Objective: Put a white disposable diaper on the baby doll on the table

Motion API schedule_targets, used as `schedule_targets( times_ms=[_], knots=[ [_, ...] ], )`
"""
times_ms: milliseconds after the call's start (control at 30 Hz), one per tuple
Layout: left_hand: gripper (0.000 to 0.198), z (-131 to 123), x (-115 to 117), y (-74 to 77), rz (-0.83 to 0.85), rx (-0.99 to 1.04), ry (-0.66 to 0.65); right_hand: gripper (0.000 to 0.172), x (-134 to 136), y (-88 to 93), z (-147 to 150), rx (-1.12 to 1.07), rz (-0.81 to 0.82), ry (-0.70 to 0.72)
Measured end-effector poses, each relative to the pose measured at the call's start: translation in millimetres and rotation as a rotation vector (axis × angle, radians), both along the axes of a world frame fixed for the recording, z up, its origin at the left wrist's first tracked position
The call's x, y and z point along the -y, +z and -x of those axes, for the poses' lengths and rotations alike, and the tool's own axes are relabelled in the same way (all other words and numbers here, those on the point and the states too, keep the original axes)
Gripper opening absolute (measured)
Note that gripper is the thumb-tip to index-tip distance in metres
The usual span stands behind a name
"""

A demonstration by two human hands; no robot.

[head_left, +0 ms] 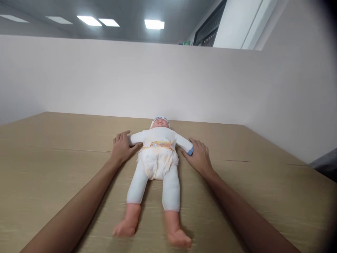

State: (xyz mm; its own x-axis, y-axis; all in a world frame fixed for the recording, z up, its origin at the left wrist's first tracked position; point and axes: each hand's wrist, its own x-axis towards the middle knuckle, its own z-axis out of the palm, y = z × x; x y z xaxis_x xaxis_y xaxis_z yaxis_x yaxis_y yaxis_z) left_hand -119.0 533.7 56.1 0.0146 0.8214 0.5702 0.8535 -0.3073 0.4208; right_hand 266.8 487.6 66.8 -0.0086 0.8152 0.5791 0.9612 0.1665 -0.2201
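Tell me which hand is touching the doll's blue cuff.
The right hand, at the blue cuff of the doll. The left hand rests on the other arm, where no blue shows.

Single head-worn view, facing forward and slightly down.
The camera sits close above the near edge of the table (52,168), looking along its top to the far edge, the white wall (79,77) behind it and a strip of ceiling (126,14) at the top.
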Motion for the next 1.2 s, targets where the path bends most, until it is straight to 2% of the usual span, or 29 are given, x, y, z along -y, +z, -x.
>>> schedule_targets(
  times_ms=[133,233,367,467,567,700,833,967,1067,1200],
  knots=[
    [0.067,-3.9,-13.4,2.9,0.014,-0.113,0.042,0.053,-8.0,-4.0,-2.8,-0.011,0.023,0.002],
    [0.058,-7.3,-16.4,10.9,-0.014,-0.277,0.017,0.046,-8.4,-3.8,-2.0,0.000,0.006,0.006],
    [0.062,-19.8,-17.5,26.3,0.059,-0.411,-0.040,0.037,-7.8,6.4,15.1,0.048,0.017,0.009],
    [0.066,-33.3,-16.6,37.6,0.218,-0.375,-0.036,0.028,-6.8,19.6,38.5,0.005,0.102,0.014],
    [0.061,-43.0,-7.7,49.2,0.364,-0.247,0.029,0.028,-1.4,33.0,60.3,-0.114,0.217,0.010],
    [0.054,-43.7,25.8,66.4,0.463,-0.092,0.089,0.031,20.9,51.1,74.9,-0.243,0.280,0.028],
    [0.051,-40.1,83.2,84.0,0.456,-0.058,0.090,0.035,63.6,74.4,76.7,-0.273,0.293,0.057],
    [0.050,-39.5,167.2,97.4,0.408,0.004,0.042,0.038,127.4,98.9,68.9,-0.310,0.324,0.114],
    [0.056,-32.7,257.4,92.9,0.366,0.138,-0.035,0.041,190.0,114.7,53.6,-0.362,0.335,0.242],
    [0.075,-14.8,404.0,69.2,0.419,0.284,-0.172,0.047,290.2,130.5,22.8,-0.433,0.482,0.491]
  ],
)
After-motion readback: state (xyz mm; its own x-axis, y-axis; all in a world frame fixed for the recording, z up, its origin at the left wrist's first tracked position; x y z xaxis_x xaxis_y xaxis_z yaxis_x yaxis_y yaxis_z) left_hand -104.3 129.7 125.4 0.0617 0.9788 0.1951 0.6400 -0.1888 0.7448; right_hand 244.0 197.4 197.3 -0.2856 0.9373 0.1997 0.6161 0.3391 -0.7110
